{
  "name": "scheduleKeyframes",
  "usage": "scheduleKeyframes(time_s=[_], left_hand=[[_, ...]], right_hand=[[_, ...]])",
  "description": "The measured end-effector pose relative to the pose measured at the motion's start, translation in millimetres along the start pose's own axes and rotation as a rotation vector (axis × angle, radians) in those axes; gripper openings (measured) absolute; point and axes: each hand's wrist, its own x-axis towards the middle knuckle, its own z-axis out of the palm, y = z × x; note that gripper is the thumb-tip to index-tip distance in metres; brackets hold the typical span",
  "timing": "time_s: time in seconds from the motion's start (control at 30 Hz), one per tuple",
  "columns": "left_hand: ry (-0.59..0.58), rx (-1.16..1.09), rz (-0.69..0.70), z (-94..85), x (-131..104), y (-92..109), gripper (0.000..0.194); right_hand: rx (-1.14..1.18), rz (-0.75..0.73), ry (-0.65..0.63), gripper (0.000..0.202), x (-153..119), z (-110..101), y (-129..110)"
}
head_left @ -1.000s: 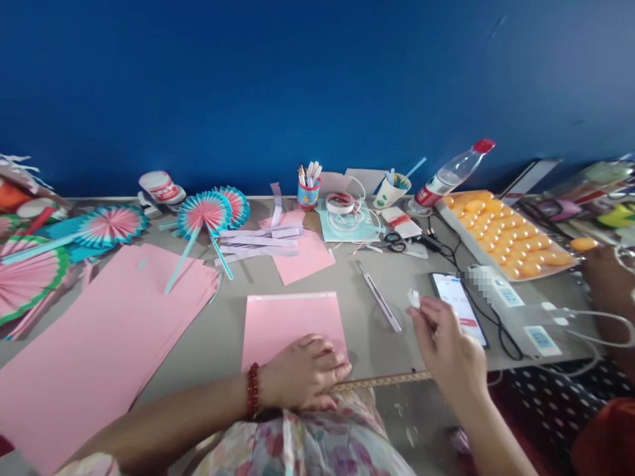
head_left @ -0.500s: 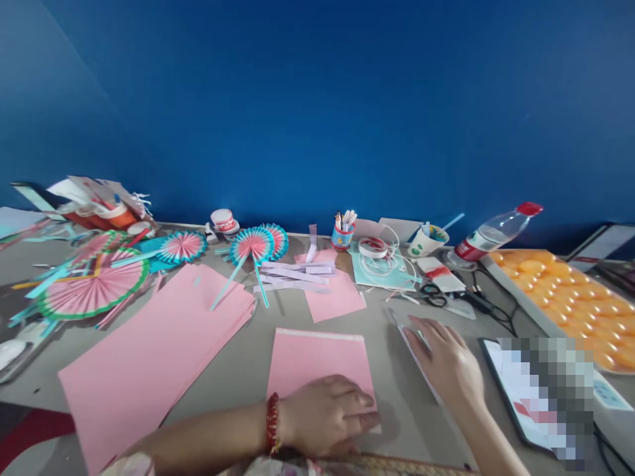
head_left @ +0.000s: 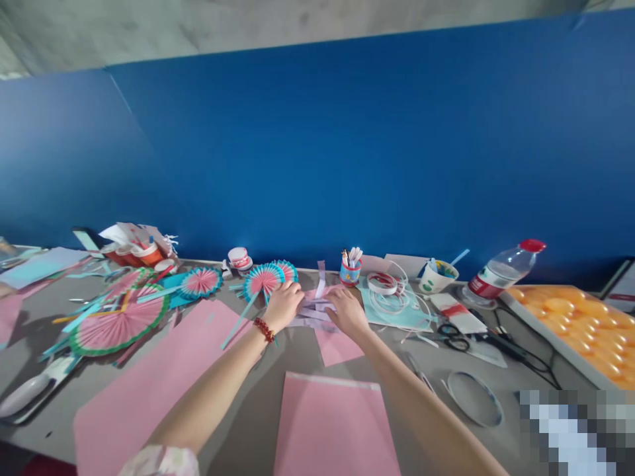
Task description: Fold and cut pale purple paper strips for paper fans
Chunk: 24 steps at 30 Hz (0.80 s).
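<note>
A bundle of pale purple paper strips (head_left: 317, 316) lies across a small pink sheet (head_left: 337, 349) towards the back of the table. My left hand (head_left: 284, 305) is at the bundle's left end, fingers curled down over it. From the right, my right hand (head_left: 348, 311) has its fingertips on the same strips; how many are pinched is hidden. Closer to me, between my forearms, a pink sheet of paper (head_left: 335, 423) lies flat, with a whitish band along its far edge.
Left are stacked pink sheets (head_left: 163, 377) and folded paper fans (head_left: 122, 320). Tape rolls (head_left: 384, 283), black scissors (head_left: 452, 337), a paper cup (head_left: 437, 276), a bottle (head_left: 501, 271) and an orange tray (head_left: 570, 320) stand right. A curled strip (head_left: 476, 398) lies beside my right forearm.
Both hands have moved forward from the near table to the purple strips. My left hand has left the near pink sheet; my right has left the thin strip beside it. The view has tilted up.
</note>
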Motion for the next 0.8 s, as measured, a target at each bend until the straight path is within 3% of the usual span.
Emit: scheduleKeyframes(time_s=[0.13,0.27,0.47,0.6,0.7,0.8], left_hand=[[-0.048,0.011,0.018,8.5,1,3,0.016],[-0.095,-0.043,0.007,-2.4,1,7,0.016],[-0.178,-0.211,0.036,-28.7,-12,24,0.019],[-0.232,-0.319,0.078,-27.1,-23,34,0.016],[-0.197,-0.322,0.047,-22.8,-30,38,0.021],[-0.109,-0.296,-0.032,-26.4,-52,45,0.019]], right_hand=[[0.020,0.010,-0.024,0.013,-2,6,2],[0.077,0.040,-0.044,0.012,-5,-3,0],[0.176,0.085,-0.100,0.014,-21,-46,-5],[0.223,0.075,-0.198,0.016,-49,-71,-1],[0.194,0.092,-0.207,0.023,-67,-73,0],[0.134,0.122,-0.121,0.032,-83,-66,-13]])
